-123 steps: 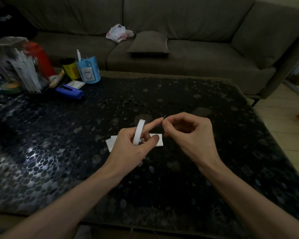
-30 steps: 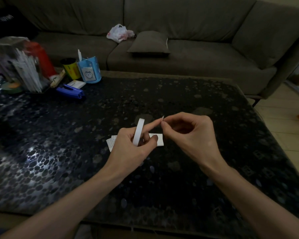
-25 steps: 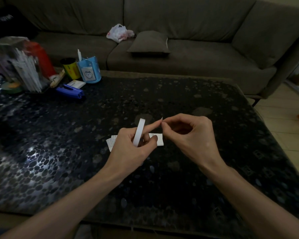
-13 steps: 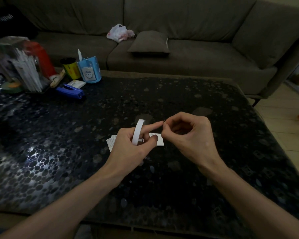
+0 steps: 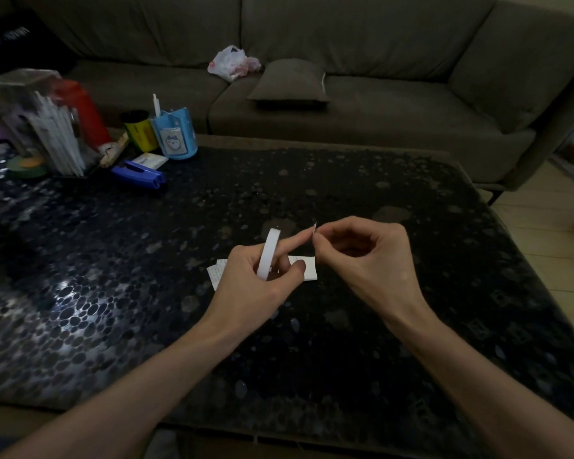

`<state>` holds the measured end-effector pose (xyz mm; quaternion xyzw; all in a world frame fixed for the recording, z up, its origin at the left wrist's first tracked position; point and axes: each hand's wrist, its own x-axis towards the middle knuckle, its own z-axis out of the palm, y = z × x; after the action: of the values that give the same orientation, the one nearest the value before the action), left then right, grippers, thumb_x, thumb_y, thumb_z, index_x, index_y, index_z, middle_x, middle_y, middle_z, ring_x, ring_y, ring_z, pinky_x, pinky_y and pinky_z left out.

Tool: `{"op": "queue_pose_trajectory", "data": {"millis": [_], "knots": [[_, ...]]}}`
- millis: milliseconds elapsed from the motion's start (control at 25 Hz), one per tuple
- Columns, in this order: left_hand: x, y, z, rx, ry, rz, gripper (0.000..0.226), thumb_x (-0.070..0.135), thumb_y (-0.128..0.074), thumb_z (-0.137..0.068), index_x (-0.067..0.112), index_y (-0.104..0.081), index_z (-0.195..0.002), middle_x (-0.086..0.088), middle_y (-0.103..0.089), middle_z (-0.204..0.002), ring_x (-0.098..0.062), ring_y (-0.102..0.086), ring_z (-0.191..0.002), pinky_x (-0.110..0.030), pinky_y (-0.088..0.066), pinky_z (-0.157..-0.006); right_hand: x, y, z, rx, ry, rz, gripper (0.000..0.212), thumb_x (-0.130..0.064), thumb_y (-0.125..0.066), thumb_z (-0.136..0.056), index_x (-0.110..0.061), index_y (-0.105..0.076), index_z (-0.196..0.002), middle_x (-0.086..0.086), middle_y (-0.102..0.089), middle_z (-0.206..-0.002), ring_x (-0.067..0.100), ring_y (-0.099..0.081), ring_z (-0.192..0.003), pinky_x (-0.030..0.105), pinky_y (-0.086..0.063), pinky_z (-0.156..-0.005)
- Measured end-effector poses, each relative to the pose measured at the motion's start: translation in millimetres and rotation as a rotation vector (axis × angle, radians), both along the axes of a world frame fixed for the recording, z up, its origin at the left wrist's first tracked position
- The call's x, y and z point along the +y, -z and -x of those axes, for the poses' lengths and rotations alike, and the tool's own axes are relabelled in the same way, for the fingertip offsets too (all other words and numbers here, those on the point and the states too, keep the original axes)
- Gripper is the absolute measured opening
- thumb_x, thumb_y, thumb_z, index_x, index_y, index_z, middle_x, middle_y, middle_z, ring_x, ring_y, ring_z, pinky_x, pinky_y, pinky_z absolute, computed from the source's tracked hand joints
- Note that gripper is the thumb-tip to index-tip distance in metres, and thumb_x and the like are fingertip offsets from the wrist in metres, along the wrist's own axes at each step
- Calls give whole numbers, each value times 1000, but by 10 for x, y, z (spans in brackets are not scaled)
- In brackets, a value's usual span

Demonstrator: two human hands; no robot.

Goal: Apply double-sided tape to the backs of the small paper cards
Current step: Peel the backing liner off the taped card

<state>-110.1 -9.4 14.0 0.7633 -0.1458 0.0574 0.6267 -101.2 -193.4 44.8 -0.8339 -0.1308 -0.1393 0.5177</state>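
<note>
Tape roll (image 5: 268,253): narrow white ring, upright and edge-on to me, gripped in my left hand (image 5: 262,283) above the cards. Tape tab (image 5: 313,227): small white sliver pinched by my right hand (image 5: 371,256) against my left index fingertip; join to roll not discernible. Paper cards (image 5: 308,269): white, flat on the table, partly hidden by my left hand; count unclear.

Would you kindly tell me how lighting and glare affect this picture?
Head view: dim throughout; glare patch on the glossy table left of the left hand; the white tape roll and cards stand out, though card print is unreadable; wide-angle lens bows the sofa.
</note>
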Motion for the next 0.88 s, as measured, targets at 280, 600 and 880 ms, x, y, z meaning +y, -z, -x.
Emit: {"op": "queue_pose_trajectory", "data": {"millis": [280,600,880], "knots": [[2,9,4,-11,0,-13,42,7,-69,-96,37,-74,-125,11,-55,-61,-9,-49,-55,-33,-50,-63,11,9,-5,-32,19,63,8,-25,-74,-86,-30,-74,-93,-17,-73,-85,-2,-72,-85,12,-56,-77],[28,32,-24,93,15,80,37,12,-69,-97,41,-76,-119,14,-51,-61,0,-49,-53,-16,-46,-54,-6,-15,-25,59,-31,-96,13,-13,-77,-86,-26,-77,-87,-16,-76,-85,1,-73,-79,10,-54,-73],[29,-6,-8,105,9,93,38,13,-70,-97,42,-75,-121,4,-50,-64,-4,-45,-55,-19,-45,-56,-4,-3,-66,120,-62,-179,7,-16,-76,-92,-23,-78,-91,-11,-78,-88,7,-76,-75,15,-58,-73]]}}
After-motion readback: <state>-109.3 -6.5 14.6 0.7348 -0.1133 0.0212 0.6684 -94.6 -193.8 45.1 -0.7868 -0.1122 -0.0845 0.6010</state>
